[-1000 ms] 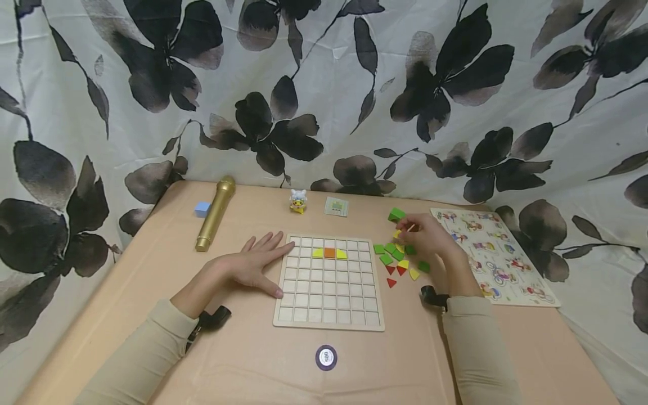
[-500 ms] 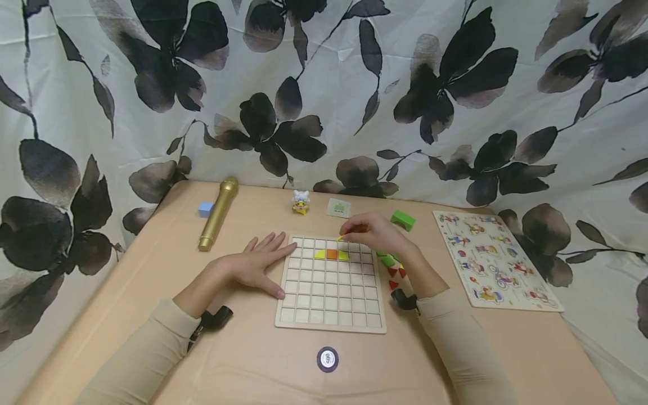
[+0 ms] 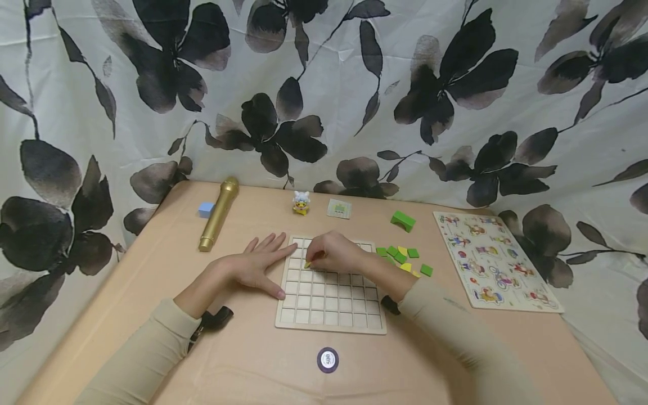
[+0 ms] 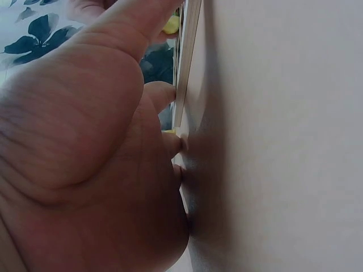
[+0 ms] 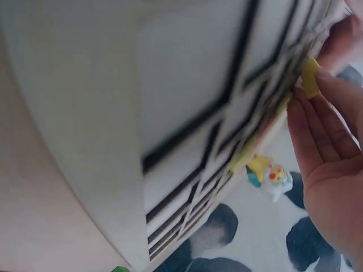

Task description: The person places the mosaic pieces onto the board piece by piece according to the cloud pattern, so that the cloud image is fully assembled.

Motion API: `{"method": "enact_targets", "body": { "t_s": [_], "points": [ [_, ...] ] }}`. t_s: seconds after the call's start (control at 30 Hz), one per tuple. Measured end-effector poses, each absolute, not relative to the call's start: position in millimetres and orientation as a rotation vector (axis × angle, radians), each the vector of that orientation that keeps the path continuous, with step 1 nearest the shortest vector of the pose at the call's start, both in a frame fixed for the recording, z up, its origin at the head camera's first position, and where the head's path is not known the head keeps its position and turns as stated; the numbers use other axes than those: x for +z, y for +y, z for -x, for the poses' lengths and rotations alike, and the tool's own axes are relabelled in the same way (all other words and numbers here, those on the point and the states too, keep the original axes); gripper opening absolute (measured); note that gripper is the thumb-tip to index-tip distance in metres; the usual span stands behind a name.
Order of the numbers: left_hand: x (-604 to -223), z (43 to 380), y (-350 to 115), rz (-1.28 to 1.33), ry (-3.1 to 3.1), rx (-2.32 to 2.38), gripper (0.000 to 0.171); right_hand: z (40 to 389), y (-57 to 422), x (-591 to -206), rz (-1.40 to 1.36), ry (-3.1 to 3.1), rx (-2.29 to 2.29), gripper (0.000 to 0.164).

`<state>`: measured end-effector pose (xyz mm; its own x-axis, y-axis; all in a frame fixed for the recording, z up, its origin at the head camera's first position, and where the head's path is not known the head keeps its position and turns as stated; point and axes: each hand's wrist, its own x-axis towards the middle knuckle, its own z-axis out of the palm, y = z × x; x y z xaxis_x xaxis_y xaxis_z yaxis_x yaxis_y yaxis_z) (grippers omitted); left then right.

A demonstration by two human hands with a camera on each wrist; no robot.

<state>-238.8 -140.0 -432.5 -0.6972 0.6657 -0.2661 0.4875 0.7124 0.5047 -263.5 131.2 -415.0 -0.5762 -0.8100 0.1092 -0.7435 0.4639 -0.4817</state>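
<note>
A pale board with a grid of squares [image 3: 331, 318] lies in the middle of the table. My right hand [image 3: 335, 253] is over its upper left part, pinching a small yellow tile [image 5: 310, 77] between thumb and fingers. In the head view that hand covers the row of coloured tiles; the right wrist view shows a yellow tile [image 5: 244, 156] and an orange one [image 5: 266, 128] on the grid. My left hand [image 3: 251, 268] rests with spread fingers at the board's left side, its thumb and index finger touching the edge.
Right of the board lie several loose green tiles [image 3: 412, 253] and yellow tiles [image 3: 406, 268]. Beyond are a green arch block [image 3: 403, 220], a picture puzzle board [image 3: 498, 261], a card [image 3: 339, 208], a figurine [image 3: 301, 203], a gold microphone [image 3: 219, 215] and a blue block [image 3: 205, 210]. A chip [image 3: 328, 360] lies in front.
My right hand has gone from the loose tiles leftward across the board, carrying the yellow tile, and is now low over the grid. My left hand has stayed at the board's edge.
</note>
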Motion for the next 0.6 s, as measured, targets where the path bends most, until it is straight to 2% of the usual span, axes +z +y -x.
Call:
{"method": "enact_targets", "body": {
  "t_s": [0.17, 0.6],
  "points": [
    [-433.5, 239.4, -140.6, -0.886, 2.486, 0.562, 0.121, 262.3, 127.5, -417.7, 1.447, 2.563, -0.614, 0.007],
    [-435.1, 240.8, -140.2, -0.889, 2.491, 0.544, 0.122, 262.6, 127.8, -420.5, 1.442, 2.578, -0.517, 0.008]
  ]
}}
